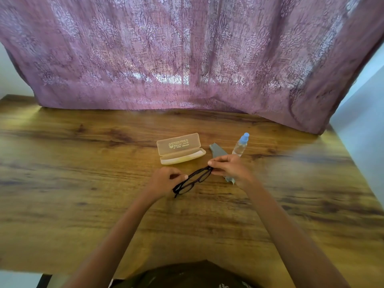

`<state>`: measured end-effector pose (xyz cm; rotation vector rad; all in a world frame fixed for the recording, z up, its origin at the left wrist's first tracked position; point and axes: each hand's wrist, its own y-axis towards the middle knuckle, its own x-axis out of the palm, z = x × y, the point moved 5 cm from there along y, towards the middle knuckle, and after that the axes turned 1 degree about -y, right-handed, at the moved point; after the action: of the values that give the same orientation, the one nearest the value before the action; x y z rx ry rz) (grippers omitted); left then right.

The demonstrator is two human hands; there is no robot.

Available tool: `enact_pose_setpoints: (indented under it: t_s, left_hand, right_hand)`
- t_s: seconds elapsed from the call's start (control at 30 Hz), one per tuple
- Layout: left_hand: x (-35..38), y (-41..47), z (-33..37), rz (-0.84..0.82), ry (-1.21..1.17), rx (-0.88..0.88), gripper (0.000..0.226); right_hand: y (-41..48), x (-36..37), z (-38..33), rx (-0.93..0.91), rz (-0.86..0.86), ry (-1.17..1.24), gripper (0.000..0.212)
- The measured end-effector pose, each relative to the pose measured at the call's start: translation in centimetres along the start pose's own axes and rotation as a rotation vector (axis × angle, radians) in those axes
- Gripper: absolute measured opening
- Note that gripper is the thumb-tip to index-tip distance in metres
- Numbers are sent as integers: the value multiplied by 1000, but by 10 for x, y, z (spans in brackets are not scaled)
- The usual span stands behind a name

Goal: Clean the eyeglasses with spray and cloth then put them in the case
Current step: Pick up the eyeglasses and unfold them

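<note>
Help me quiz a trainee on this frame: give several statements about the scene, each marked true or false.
1. The left hand and the right hand both hold the black-framed eyeglasses. True.
2. The translucent yellowish plastic case is closed. False: its lid is open.
3. The grey cloth lies inside the case. False: it lies on the wooden table, beside the case.
4. The clear spray bottle with a blue cap is to the right of the cloth. True.

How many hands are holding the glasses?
2. The left hand holds the near-left end of the eyeglasses; the right hand pinches the far-right end, over the grey cloth. Neither hand is hidden.
</note>
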<state>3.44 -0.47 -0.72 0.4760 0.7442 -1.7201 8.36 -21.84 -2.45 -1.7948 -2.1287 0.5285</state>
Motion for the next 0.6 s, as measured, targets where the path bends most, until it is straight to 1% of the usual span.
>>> enact_pose_setpoints:
  t_s: [0.13,0.2,0.37,0.47,0.6]
  left_hand:
    - [-11,4,13,98,-2,70,22]
    - [-17,7,16,155,-32,65,20]
    - [-37,14,17,300,-91,-7,15]
    - [-46,17,10,360,-212,-94,15]
    - [-56,18,0,429,-408,-182,19]
  right_hand:
    - [-5,-7,-9,-44,-25,68,16]
    - [-7,-11,-14,-63,-39,74,19]
    - [-13,-15,-23,-121,-46,-40,22]
    - [-15,-13,-26,-141,-79,-159,26]
    - [-19,-9,-29,-154,-92,-253,21]
